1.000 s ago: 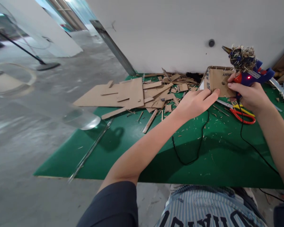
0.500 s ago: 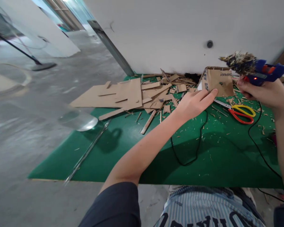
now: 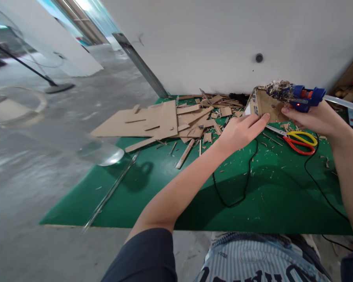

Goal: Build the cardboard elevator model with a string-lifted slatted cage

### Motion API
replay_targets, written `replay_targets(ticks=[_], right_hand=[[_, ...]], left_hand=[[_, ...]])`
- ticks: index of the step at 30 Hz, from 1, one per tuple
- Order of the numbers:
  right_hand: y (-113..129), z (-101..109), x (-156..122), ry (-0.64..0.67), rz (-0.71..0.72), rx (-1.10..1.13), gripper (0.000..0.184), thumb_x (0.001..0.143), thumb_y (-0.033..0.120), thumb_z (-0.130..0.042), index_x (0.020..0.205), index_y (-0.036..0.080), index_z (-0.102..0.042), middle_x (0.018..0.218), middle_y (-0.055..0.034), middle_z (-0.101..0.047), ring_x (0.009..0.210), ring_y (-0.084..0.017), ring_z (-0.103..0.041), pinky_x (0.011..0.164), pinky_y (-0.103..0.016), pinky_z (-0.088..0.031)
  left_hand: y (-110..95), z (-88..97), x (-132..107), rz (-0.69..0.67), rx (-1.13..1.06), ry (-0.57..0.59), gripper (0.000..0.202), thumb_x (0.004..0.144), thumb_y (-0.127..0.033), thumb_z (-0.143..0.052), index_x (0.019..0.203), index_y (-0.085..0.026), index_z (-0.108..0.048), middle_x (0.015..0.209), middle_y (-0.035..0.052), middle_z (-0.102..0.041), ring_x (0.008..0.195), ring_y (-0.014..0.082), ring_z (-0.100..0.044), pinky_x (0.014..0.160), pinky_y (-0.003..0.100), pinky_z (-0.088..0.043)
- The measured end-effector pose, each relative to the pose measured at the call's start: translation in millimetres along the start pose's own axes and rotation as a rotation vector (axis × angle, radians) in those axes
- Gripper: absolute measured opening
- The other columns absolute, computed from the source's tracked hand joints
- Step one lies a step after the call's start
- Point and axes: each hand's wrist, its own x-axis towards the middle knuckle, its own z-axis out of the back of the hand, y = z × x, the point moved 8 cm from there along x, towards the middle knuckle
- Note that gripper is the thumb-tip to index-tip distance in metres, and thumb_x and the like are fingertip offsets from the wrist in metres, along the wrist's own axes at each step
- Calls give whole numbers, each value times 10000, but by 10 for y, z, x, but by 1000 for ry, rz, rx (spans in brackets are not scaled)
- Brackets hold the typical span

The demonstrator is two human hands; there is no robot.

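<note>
My right hand (image 3: 313,119) grips a blue glue gun (image 3: 301,97) whose front end is caked with straw-like debris. Its nozzle points left, at the top edge of a small cardboard box piece (image 3: 266,105) standing on the green mat (image 3: 253,196). My left hand (image 3: 241,129) rests against the lower left of that cardboard piece, fingers extended and pressed on it. The gun's black cord (image 3: 317,184) trails over the mat toward me.
Red and yellow scissors (image 3: 300,141) lie just right of the box piece. A heap of cardboard sheets and strips (image 3: 164,121) covers the mat's far left. A second black cable (image 3: 238,188) loops mid-mat. A white wall stands behind; a metal rod (image 3: 111,190) lies at the left edge.
My right hand has lowered the glue gun from above the cardboard piece and brought its nozzle down to the top edge. My left hand has stayed on the cardboard.
</note>
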Motion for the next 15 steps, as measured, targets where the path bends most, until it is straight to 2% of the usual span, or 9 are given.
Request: replay_targets(ticks=[10, 15], right_hand=[[-5, -19, 19, 1, 28, -27, 382, 869, 611, -643, 741, 252, -643, 635, -33, -584, 737, -232, -600, 689, -385, -500], [32, -17, 32, -17, 55, -10, 325, 854, 572, -669, 784, 254, -659, 678, -39, -611, 806, -252, -625, 761, -402, -513]], left_hand=[[2, 14, 8, 2, -18, 20, 272, 1012, -101, -469, 1281, -123, -494, 759, 9, -640, 628, 115, -611, 497, 240, -412], [-1, 64, 36, 5, -11, -44, 218, 1010, -109, -497, 1225, -108, -530, 742, 1, -639, 601, 105, -588, 479, 231, -410]])
